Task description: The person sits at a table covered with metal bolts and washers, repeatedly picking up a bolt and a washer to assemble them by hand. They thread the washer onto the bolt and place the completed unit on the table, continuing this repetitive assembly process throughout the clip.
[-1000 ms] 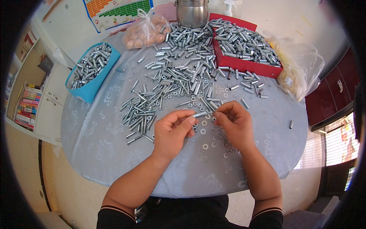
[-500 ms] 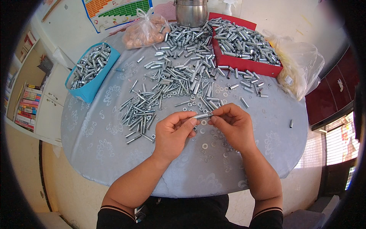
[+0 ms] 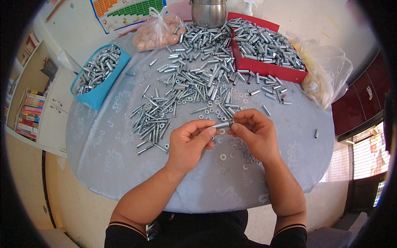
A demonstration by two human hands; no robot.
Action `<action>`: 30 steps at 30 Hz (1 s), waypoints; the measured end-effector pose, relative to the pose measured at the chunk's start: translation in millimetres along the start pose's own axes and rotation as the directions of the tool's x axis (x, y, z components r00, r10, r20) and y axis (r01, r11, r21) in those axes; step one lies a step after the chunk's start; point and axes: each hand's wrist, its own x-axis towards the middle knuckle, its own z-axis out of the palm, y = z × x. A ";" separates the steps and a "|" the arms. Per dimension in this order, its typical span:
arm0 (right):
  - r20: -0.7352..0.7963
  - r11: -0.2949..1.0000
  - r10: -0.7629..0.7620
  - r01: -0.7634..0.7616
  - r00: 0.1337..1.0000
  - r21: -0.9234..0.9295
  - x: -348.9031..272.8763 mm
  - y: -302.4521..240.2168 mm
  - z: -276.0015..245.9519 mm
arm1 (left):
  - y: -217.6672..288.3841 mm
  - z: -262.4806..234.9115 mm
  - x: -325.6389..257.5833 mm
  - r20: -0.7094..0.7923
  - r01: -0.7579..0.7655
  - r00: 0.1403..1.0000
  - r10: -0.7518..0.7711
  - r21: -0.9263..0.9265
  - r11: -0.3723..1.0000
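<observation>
- The left hand (image 3: 188, 142) and the right hand (image 3: 254, 132) meet over the middle of the desk (image 3: 103, 149), with one short metal sleeve (image 3: 222, 124) pinched between them.
- The left fingers (image 3: 209, 131) are closed on the sleeve's left end; the right fingers (image 3: 236, 126) are closed round its right end, where a small nut or washer seems to sit, though it is too small to tell for sure.
- The sleeve lies nearly level, its long axis running left to right from one hand to the other, held just above the cloth and not touching it.
- Both hands are equally close to it, since each grips one end.
- Loose washers (image 3: 223, 157) lie scattered on the cloth right under and in front of the hands.
- A big heap of sleeves (image 3: 194, 78) spreads beyond the hands; a blue basket (image 3: 97, 97) of them stands far left, a red tray (image 3: 264, 68) far right.
</observation>
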 end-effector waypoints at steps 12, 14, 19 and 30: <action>0.010 0.996 0.016 -0.015 1.000 -0.084 1.3 -7.6 -3.3 | 2.2 -4.5 4.4 -0.050 -0.007 0.999 0.005 -0.039 0.999; -0.089 0.972 -0.040 0.018 0.995 -0.233 5.1 -6.2 -12.4 | 3.5 -7.7 7.8 -0.119 -0.046 0.992 0.041 -0.036 0.998; -0.127 0.786 -0.186 0.070 0.974 -0.614 8.2 -0.5 -31.0 | 4.3 -9.6 8.8 -0.141 -0.066 0.988 0.055 -0.073 0.995; 0.166 0.391 -0.150 0.213 0.975 -0.895 5.9 6.2 -15.9 | -0.4 -6.6 7.9 -0.102 -0.037 0.994 0.031 -0.052 0.998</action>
